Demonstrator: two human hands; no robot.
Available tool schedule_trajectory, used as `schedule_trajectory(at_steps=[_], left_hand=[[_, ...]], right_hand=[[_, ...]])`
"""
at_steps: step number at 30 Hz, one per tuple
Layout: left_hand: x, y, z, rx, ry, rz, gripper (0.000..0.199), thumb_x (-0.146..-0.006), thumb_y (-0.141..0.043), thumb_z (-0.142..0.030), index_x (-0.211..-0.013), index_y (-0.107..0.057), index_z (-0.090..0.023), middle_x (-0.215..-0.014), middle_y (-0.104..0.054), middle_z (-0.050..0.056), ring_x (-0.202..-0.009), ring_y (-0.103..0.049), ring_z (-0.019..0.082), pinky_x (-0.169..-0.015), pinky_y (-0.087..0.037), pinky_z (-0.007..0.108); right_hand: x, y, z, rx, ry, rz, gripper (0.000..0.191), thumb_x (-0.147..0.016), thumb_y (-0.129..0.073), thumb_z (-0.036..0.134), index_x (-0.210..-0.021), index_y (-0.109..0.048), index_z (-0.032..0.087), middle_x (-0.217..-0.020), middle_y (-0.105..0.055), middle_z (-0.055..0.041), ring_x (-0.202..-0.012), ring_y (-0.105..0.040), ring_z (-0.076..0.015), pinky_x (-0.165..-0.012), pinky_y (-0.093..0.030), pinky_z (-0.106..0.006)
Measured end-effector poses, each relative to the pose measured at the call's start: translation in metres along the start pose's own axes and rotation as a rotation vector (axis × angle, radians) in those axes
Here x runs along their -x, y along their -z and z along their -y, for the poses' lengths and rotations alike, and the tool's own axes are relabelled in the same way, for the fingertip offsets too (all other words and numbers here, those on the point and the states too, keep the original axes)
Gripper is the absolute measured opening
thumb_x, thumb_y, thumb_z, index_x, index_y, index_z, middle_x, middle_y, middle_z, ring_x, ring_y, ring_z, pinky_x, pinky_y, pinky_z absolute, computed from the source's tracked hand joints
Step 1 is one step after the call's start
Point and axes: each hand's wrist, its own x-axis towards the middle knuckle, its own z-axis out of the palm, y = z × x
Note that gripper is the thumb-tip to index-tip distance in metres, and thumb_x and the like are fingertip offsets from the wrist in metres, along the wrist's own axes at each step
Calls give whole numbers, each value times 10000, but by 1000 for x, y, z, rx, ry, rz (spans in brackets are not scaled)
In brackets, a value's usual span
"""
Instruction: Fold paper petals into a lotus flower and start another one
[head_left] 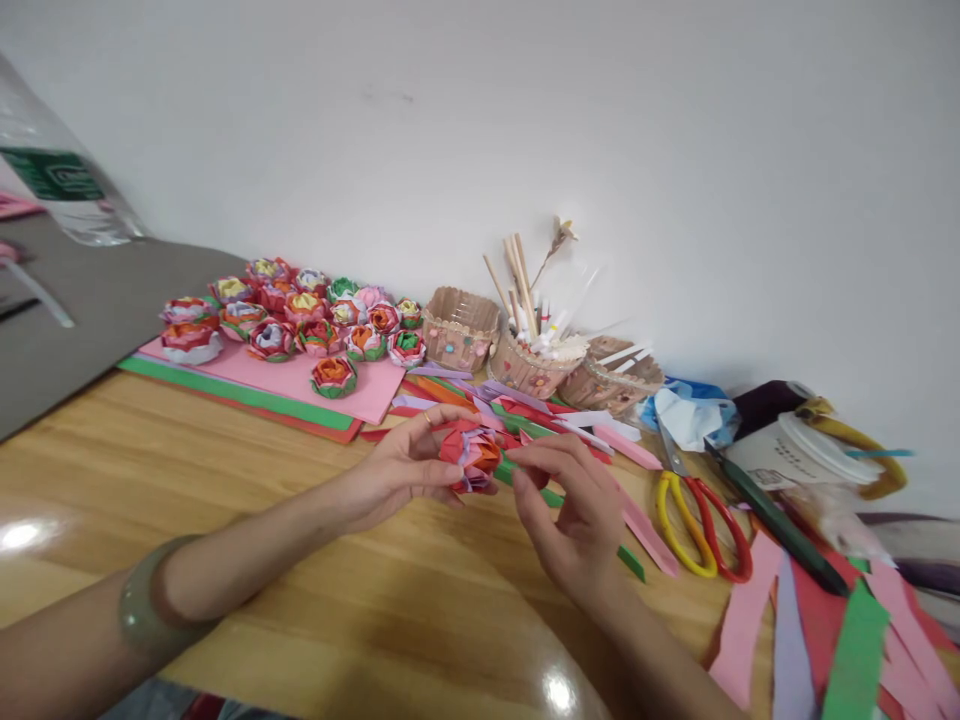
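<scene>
Pale wall (480, 130) backs the wooden desk (337, 590). A grey mat (112, 290) covers its left end; above the desk, left fingers (442, 450) grip the folded paper flower (474, 458), right fingers (517, 465) loosely curled just beside it.

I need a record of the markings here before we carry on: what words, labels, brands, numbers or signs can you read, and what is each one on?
No text can be read with certainty.
Green label on the clear plastic item: white marking, too blurred to read.
White tub: dark print and a small mark on its side, too small and blurred to read.
</scene>
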Motion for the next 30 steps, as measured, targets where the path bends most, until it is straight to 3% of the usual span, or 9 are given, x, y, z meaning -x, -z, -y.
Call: schedule_trajectory(at_steps=[4, 11, 21, 26, 30], left_hand=[[-1, -1, 1, -57, -30, -4, 394, -715, -670, -113, -1062, -562, -265, -926, -641, 7, -762, -644, 136, -594, -536, 211], [-1, -3, 2, -148, -19, -21, 389, -713, -675, -150, -1059, -538, -261, -905, -630, 13, -768, -632, 151, -571, -526, 216], [1, -3, 4, -274, -1, -98, 374, -724, -669, -202, -1065, -519, -235, -900, -608, 33, -746, -593, 141, -554, -533, 212], [-2, -2, 6, -252, -28, -60, 401, -695, -699, -232, -1055, -523, -243, -884, -597, 17, -739, -599, 145, -524, -542, 214], [-5, 0, 8, -247, -49, -103, 423, -671, -720, -249, -1051, -536, -232, -955, -607, 40, -729, -602, 141, -502, -536, 204]], right_hand=[[-1, -2, 1, -30, -131, 52, 94, -784, -556, 107, -726, -572, 180, -651, -558, -5, -557, -484, -110, -490, -397, -230], [-1, -5, -1, -19, -246, 88, 106, -786, -560, 129, -691, -563, 176, -644, -552, 5, -538, -469, -97, -478, -387, -215], [1, -5, 1, 36, -42, 36, 97, -755, -569, 76, -780, -588, 168, -681, -588, -27, -587, -523, -116, -480, -420, -216], [-2, -4, 4, -23, -160, 64, 106, -777, -561, 110, -703, -617, 162, -613, -583, -13, -538, -512, -103, -456, -401, -210], [-3, -5, 4, -49, -288, 102, 91, -758, -592, 131, -705, -658, 164, -618, -610, -15, -547, -522, -107, -473, -405, -216]])
